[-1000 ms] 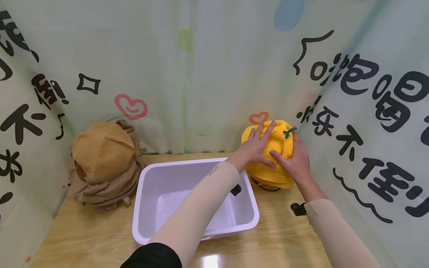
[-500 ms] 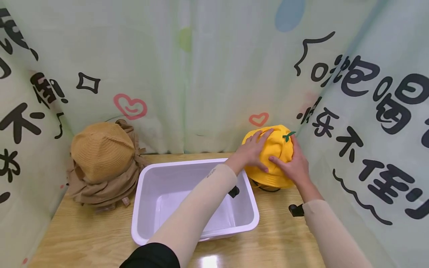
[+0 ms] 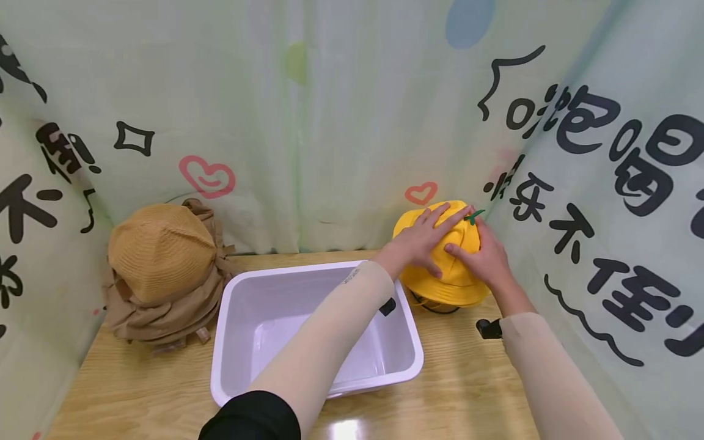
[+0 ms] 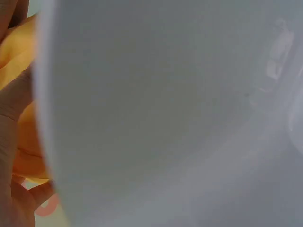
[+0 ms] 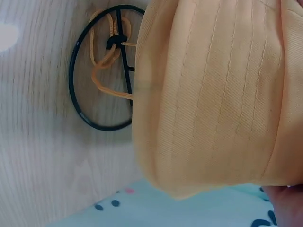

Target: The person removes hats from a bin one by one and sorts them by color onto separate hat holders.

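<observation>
A yellow bucket hat (image 3: 456, 284) with a green sprout (image 3: 474, 216) on its crown sits at the right, brim down, over a black wire stand (image 3: 445, 311). My left hand (image 3: 419, 244) rests on the crown's left side, fingers spread. Against the right side lies my right hand (image 3: 487, 256), its thumb across the front and its other fingers partly hidden behind the hat. The right wrist view has the stitched brim close up, with a yellow cord (image 5: 112, 93) hanging by the stand's base ring. In the left wrist view, the bin (image 4: 165, 94) hides most of the hat.
A pale lilac plastic bin (image 3: 236, 318) stands mid-table under my left forearm. Left of it, a tan woven hat (image 3: 159, 250) sits on a brown cloth item (image 3: 165, 321). Printed curtains (image 3: 352, 122) enclose the wooden table (image 3: 462, 379) at the back and sides.
Both hands stay on the yellow hat. Its crown has dipped and then risen slightly, and the left fingers have shifted a little over it. The head view has moved slightly.
</observation>
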A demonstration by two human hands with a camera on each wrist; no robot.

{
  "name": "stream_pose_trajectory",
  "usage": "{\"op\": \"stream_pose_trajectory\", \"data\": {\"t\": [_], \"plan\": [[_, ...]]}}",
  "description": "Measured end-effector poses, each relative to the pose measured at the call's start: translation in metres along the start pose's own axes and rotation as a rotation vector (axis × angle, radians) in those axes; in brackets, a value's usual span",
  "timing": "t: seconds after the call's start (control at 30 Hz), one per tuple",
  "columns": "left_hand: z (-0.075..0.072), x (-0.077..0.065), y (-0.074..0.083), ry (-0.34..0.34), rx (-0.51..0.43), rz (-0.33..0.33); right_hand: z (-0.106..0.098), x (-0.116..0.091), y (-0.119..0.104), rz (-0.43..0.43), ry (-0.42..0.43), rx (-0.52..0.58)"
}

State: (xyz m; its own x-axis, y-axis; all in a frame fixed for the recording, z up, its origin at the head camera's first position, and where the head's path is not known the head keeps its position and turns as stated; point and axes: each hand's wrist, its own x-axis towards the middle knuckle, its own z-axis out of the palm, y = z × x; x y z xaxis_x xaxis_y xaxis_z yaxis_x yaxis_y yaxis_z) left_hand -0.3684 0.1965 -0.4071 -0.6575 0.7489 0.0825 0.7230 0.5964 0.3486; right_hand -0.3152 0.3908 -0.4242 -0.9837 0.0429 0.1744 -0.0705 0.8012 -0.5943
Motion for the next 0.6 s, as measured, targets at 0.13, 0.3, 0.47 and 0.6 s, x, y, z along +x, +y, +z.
{"op": "stream_pose_trajectory", "data": {"t": [0.13, 0.3, 0.47, 0.6], "plan": [[0.007, -0.001, -0.005, 0.020, 0.032, 0.016, 0.000, 0.000, 0.006, 0.025, -0.021, 0.046], [0.013, -0.007, -0.009, 0.029, -0.018, -0.007, 0.000, -0.008, 0.006, 0.003, 0.036, 0.038], [0.015, -0.010, -0.009, 0.031, -0.064, -0.029, 0.015, -0.023, 0.005, -0.112, 0.193, 0.042], [0.014, -0.012, -0.007, 0.026, -0.036, -0.031, 0.032, -0.032, 0.016, -0.179, 0.204, -0.053]]}}
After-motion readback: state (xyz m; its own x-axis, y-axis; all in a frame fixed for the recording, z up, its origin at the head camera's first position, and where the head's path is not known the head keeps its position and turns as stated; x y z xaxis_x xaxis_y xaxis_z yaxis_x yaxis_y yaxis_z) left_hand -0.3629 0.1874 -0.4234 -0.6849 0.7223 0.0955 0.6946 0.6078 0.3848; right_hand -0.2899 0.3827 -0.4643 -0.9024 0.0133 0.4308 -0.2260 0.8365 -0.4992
